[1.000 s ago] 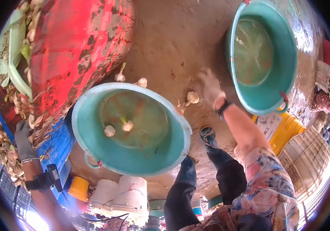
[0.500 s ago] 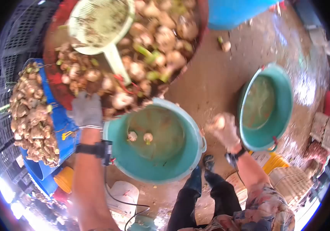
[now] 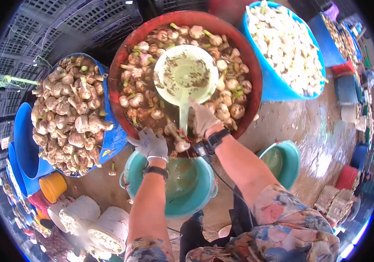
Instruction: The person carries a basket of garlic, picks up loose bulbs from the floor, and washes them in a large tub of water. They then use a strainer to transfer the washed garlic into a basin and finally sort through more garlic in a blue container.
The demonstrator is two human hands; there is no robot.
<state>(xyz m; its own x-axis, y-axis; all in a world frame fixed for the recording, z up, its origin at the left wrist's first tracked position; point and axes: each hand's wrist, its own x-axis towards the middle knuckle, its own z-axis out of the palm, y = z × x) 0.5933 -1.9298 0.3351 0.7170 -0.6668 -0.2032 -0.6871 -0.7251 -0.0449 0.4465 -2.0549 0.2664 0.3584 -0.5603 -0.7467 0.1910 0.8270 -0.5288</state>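
Note:
A large red tub [image 3: 256, 65] holds muddy water and several garlic bulbs [image 3: 237, 110]. Among them rests a pale green strainer [image 3: 183, 97] with dark debris in its bowl, its handle towards me. At the tub's near edge, my left hand [image 3: 151, 145], gloved, has its fingers spread and nothing visible in them. My right hand [image 3: 205, 118], also gloved, reaches over the bulbs just right of the strainer's handle. Its fingers stretch forward to the base of the handle, and I see nothing held. Below the hands stands a teal tub [image 3: 208, 192] of cloudy water, partly hidden by my left forearm.
On the left a blue barrel [image 3: 112, 131] is heaped with dirty garlic. Cleaner, whiter bulbs fill another blue barrel [image 3: 260, 85] at upper right. A second teal tub [image 3: 295, 163] stands on the wet floor. White buckets [image 3: 115, 222] and a yellow bucket [image 3: 52, 187] sit lower left.
The view has shifted, bringing the whole red tub into sight. My right hand, earlier out right with a garlic bulb, is now over the red tub. My left hand has moved back to its near edge.

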